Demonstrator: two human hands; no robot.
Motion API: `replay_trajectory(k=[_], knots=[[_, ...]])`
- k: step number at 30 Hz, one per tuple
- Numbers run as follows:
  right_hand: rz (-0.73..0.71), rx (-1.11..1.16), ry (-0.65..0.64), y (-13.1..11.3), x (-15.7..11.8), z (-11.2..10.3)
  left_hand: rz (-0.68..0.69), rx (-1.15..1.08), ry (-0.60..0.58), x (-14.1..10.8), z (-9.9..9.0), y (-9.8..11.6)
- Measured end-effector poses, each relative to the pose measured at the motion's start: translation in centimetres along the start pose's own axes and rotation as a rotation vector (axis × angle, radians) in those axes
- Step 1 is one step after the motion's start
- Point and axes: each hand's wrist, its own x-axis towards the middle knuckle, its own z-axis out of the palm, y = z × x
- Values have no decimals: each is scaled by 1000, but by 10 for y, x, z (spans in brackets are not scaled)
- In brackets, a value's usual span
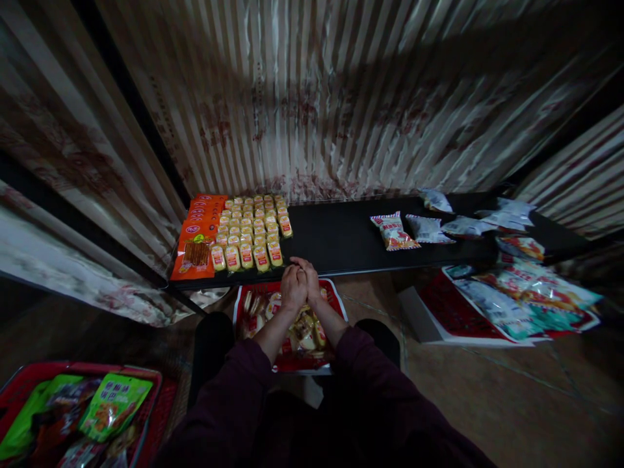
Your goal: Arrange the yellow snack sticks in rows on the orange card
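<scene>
My left hand and my right hand are clasped together, fingers closed over each other, just past the shelf's front edge. Nothing shows between them, though the palms are hidden. Below them a red and white basket stands between my knees, holding small wrapped cakes in loose disorder. Beyond my hands, on the left of the low black shelf, small yellow-wrapped cakes stand in close rows. Orange snack packets overlap in a column along their left side.
Shiny snack bags lie scattered on the shelf's right part. A red and white basket of larger bags sits on the floor at right. Another red basket, with green packets, is at lower left. A striped curtain hangs behind.
</scene>
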Motion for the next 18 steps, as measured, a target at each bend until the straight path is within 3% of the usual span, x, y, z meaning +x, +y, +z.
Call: replay_trajectory(k=[10,18], knots=[[24,87,-13,3,-45,8,16,11,-27,-39,-9,-3],[-3,164,14,8,-49,5,51,42,-43,-48,-11,0]])
